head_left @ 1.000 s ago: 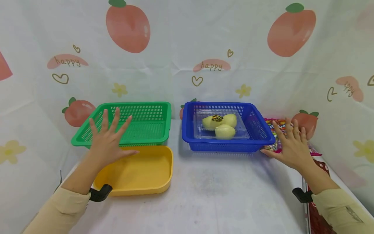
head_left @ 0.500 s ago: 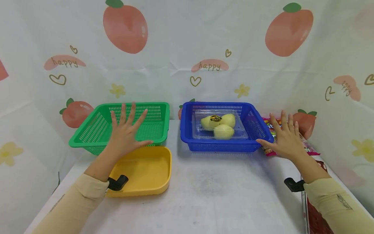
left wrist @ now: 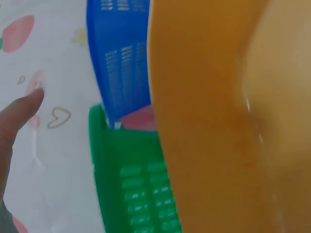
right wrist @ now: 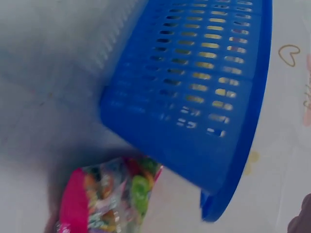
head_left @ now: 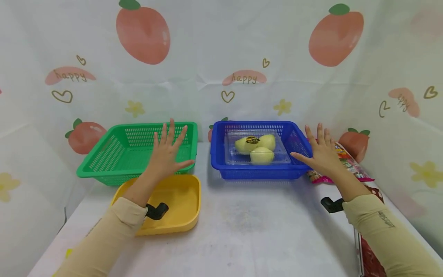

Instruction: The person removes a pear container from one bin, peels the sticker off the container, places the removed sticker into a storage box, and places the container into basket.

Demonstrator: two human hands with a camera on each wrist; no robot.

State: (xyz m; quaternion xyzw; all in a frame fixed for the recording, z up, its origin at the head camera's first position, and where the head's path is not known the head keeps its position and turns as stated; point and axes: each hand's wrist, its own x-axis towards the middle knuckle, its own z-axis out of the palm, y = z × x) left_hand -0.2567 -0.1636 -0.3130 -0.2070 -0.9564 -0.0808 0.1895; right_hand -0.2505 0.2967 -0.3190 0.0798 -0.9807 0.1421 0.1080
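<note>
My left hand [head_left: 164,158] is spread wide above the yellow tray [head_left: 181,200] and overlaps the right part of the green basket [head_left: 117,154] in the head view. It holds nothing. My right hand [head_left: 322,154], fingers also splayed and holding nothing, is at the right end of the blue basket [head_left: 228,172]. Inside that basket lies a clear plastic box [head_left: 232,154] with several pale round fruits [head_left: 262,156]. Partly behind the right hand is a colourful candy bag [head_left: 353,165]. The right wrist view shows the blue basket's slotted wall [right wrist: 194,97] and the candy bag close by.
White cloth with printed fruit [head_left: 143,36] hangs behind and at both sides. A dark red item with a pale edge [head_left: 371,256] lies along the table's right side, partly under the right sleeve. A small yellow thing [head_left: 69,252] shows beside the left sleeve.
Both hands have moved inward: the left one to the right across the green basket, the right one leftward onto the blue basket's corner. Fingers stay spread. The head view has shifted slightly.
</note>
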